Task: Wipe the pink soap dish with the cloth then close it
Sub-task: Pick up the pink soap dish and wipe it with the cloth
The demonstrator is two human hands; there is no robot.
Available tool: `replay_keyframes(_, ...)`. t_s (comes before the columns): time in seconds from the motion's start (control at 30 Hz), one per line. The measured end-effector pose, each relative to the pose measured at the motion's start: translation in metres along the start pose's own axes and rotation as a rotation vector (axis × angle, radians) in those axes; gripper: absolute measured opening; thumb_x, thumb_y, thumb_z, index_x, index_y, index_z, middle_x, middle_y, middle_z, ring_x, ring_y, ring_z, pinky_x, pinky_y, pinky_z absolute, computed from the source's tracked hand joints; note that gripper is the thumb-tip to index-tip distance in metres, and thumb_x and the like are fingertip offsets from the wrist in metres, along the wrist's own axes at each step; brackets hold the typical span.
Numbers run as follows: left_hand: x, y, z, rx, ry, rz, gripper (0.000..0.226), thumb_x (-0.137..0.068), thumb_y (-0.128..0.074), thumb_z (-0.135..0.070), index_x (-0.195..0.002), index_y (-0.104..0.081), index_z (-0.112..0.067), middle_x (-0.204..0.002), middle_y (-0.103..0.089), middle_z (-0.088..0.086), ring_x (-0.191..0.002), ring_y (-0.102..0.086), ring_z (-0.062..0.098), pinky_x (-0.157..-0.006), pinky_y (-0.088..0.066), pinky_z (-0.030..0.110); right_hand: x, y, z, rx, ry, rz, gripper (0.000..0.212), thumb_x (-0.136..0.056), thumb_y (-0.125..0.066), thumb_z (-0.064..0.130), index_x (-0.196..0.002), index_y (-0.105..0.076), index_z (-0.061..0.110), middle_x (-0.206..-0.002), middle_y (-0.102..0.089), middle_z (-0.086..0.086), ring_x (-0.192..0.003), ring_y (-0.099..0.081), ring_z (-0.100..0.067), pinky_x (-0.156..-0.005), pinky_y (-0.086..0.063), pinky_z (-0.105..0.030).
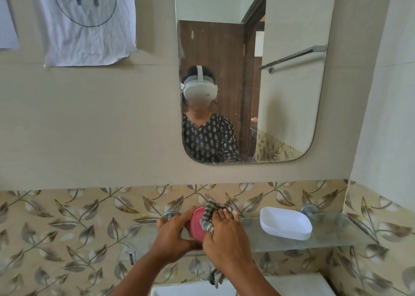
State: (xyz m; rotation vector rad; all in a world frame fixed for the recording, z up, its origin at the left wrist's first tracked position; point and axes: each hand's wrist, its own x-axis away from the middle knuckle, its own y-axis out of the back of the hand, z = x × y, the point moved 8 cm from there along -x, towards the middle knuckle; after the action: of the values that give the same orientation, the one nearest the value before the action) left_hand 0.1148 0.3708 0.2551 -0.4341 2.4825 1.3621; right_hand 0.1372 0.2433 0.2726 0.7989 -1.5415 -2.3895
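Note:
The pink soap dish (197, 224) is held up just in front of the glass shelf (332, 235), tilted on its side. My left hand (174, 235) grips it from the left, fingers curled round its edge. My right hand (224, 233) presses the striped grey cloth (212, 212) against the dish's right side, fingers wrapped in the cloth. A tail of the cloth hangs below my right wrist. A white soap dish part (285, 222) lies on the shelf to the right.
A mirror (287, 116) hangs on the beige wall above the shelf. Leaf-patterned tiles run behind the shelf. A white basin rim (298, 284) shows at the bottom. A paper sheet marked 11 (87, 21) is stuck at the upper left.

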Motion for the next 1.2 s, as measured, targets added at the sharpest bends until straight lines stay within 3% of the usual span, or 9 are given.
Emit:
replay_keyframes(0.2, -0.002, -0.003, 0.004, 0.016, 0.005, -0.002, 0.069, -0.061, -0.059, -0.060, -0.125, -0.035, -0.056, -0.099, -0.058, -0.032, -0.095, -0.046, -0.011, -0.083, -0.018, 0.029, 0.007, -0.003, 0.022, -0.096, 0.090, 0.016, 0.062, -0.086, -0.036, 0.024, -0.147, -0.030, 0.011, -0.155, -0.029, -0.003, -0.144, -0.018, -0.015, -0.117, 0.002, -0.026)
replay_keyframes(0.33, -0.002, 0.000, 0.004, 0.014, 0.020, -0.037, 0.048, -0.074, -0.062, -0.038, -0.114, -0.041, -0.055, -0.074, -0.059, -0.029, -0.080, -0.045, -0.010, -0.080, -0.023, 0.030, 0.011, -0.009, 0.034, -0.119, 0.150, 0.055, 0.063, -0.087, -0.035, 0.021, -0.148, -0.027, 0.011, -0.156, -0.026, -0.003, -0.145, -0.015, -0.013, -0.115, 0.004, -0.023)
replay_keyframes(0.47, -0.002, 0.002, 0.001, 0.012, 0.028, -0.048, 0.043, -0.072, -0.056, -0.041, -0.111, -0.044, -0.054, -0.076, -0.058, -0.031, -0.080, -0.044, -0.016, -0.082, -0.022, 0.031, 0.006, -0.004, 0.030, -0.115, 0.111, 0.053, 0.063, -0.086, -0.038, 0.022, -0.147, -0.029, 0.010, -0.155, -0.030, -0.005, -0.144, -0.019, -0.015, -0.117, -0.003, -0.026)
replay_keyframes(0.6, -0.001, 0.000, 0.000, 0.047, 0.037, 0.000, 0.063, -0.061, -0.065, -0.053, -0.115, -0.034, -0.063, -0.079, -0.064, -0.027, -0.085, -0.046, -0.018, -0.088, -0.019, 0.029, 0.001, 0.002, 0.014, -0.091, -0.014, 0.062, 0.061, -0.084, -0.041, 0.024, -0.142, -0.039, 0.009, -0.148, -0.040, -0.007, -0.138, -0.030, -0.021, -0.118, -0.021, -0.034)
replay_keyframes(0.77, -0.004, -0.003, 0.009, 0.021, 0.082, -0.001, 0.094, -0.055, -0.078, -0.059, -0.137, -0.035, -0.047, -0.104, -0.063, -0.022, -0.103, -0.051, 0.003, -0.089, -0.016, 0.029, -0.002, 0.017, -0.001, -0.038, -0.129, 0.064, 0.045, -0.079, -0.051, 0.024, -0.120, -0.058, 0.007, -0.123, -0.059, -0.008, -0.117, -0.048, -0.024, -0.107, -0.035, -0.034)
replay_keyframes(0.87, -0.003, -0.002, 0.007, 0.024, 0.073, -0.019, 0.094, -0.055, -0.079, -0.058, -0.138, -0.038, -0.044, -0.105, -0.064, -0.021, -0.102, -0.051, 0.003, -0.089, -0.017, 0.030, -0.004, 0.017, 0.001, -0.019, -0.152, 0.103, 0.039, -0.073, -0.054, 0.026, -0.104, -0.064, 0.004, -0.105, -0.065, -0.009, -0.100, -0.056, -0.025, -0.102, -0.040, -0.034)
replay_keyframes(0.97, -0.001, 0.001, 0.001, 0.018, 0.057, -0.026, 0.088, -0.057, -0.079, -0.056, -0.135, -0.040, -0.044, -0.100, -0.064, -0.021, -0.097, -0.050, 0.001, -0.086, -0.018, 0.029, -0.005, 0.022, 0.007, 0.090, -0.106, 0.142, 0.028, -0.076, -0.048, 0.026, -0.085, -0.066, 0.006, -0.087, -0.065, -0.008, -0.089, -0.059, -0.025, -0.105, -0.031, -0.037)
replay_keyframes(1.13, 0.001, 0.004, -0.003, 0.009, 0.060, -0.031, 0.084, -0.058, -0.079, -0.053, -0.133, -0.043, -0.043, -0.090, -0.061, -0.022, -0.092, -0.049, -0.001, -0.085, -0.019, 0.029, -0.005, 0.029, 0.010, 0.077, -0.074, 0.177, 0.021, -0.078, -0.048, 0.023, -0.084, -0.060, 0.006, -0.085, -0.060, -0.009, -0.081, -0.054, -0.025, -0.093, -0.046, -0.039)
replay_keyframes(1.2, 0.001, 0.003, -0.001, 0.006, 0.074, -0.030, 0.086, -0.058, -0.079, -0.053, -0.135, -0.042, -0.042, -0.090, -0.061, -0.020, -0.092, -0.049, 0.001, -0.086, -0.019, 0.029, -0.003, 0.028, 0.008, 0.042, -0.085, 0.173, 0.022, -0.075, -0.049, 0.021, -0.084, -0.061, 0.005, -0.088, -0.062, -0.010, -0.083, -0.057, -0.025, -0.081, -0.051, -0.035)
